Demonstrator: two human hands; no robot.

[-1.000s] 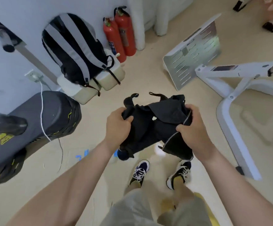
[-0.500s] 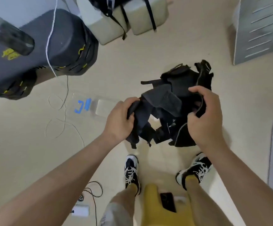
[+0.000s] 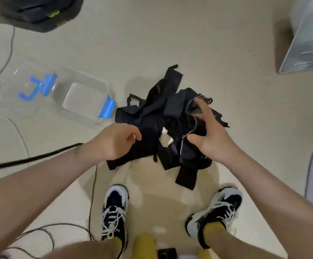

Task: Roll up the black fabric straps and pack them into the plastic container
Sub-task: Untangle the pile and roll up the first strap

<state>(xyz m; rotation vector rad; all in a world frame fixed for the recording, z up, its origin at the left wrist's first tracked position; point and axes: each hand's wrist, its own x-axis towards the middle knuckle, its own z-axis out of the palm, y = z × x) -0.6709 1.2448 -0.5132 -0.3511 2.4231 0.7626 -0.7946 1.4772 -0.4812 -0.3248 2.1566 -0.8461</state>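
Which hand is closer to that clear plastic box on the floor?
Left. The left hand is near a corner of the box; the right hand lies beyond the straps.

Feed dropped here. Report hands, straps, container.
Right hand spread open over black straps; left hand curled at their edge, grip unclear. Straps tangled, unrolled. Clear container left of them, no straps inside. Black cable by left wrist.

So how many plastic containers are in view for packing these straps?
1. The clear plastic container with blue clips sits on the floor, just left of the pile of black fabric straps. Others could be outside the frame.
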